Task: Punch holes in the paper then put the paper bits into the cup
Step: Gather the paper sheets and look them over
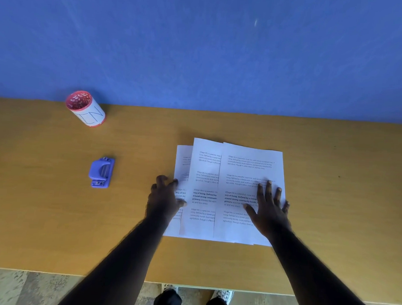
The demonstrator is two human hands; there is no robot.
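Both hands are pressing down on the fanned printed sheets — nothing gripped.

The left hand is sitting at the left edge of the printed sheets, fingers curled and spread, fingertips touching the paper's edge; the right hand is lying flat and splayed on the top sheet, clamped on nothing. Three overlapping sheets are lying fanned out on the wooden bench, right of centre. The purple hole punch is resting well to the left of the paper, untouched — and further back, near the blue wall, the red-and-white cup is standing upright with pale bits showing inside it.
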